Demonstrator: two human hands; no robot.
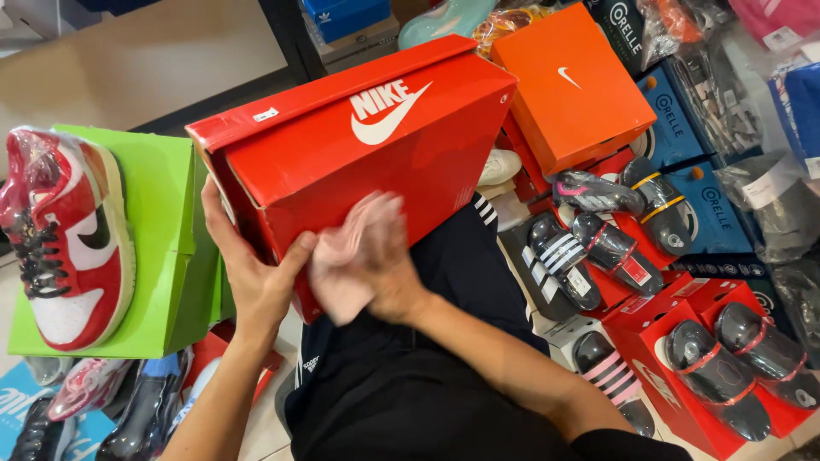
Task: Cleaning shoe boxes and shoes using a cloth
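The left hand (256, 277) has its grip closed around the red shoebox (367, 145) corner. The right hand (376, 256) presses a pink cloth (337, 277) there. The box looks light, stiff, smooth.

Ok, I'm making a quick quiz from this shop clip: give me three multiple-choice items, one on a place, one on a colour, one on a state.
1. Where does the red and white sneaker sit?
A. on the green box
B. inside the orange box
C. in the person's lap

2. What colour is the cloth in the right hand?
A. blue
B. pink
C. black

3. How is the red shoebox held?
A. lying open on the floor
B. lid off, upside down
C. closed, gripped at one end by the left hand

Answers:
1 A, the wrapped sneaker rests on the green box.
2 B, the cloth pressed against the box side is pale pink.
3 C, the lid is on and the left hand holds the near end.
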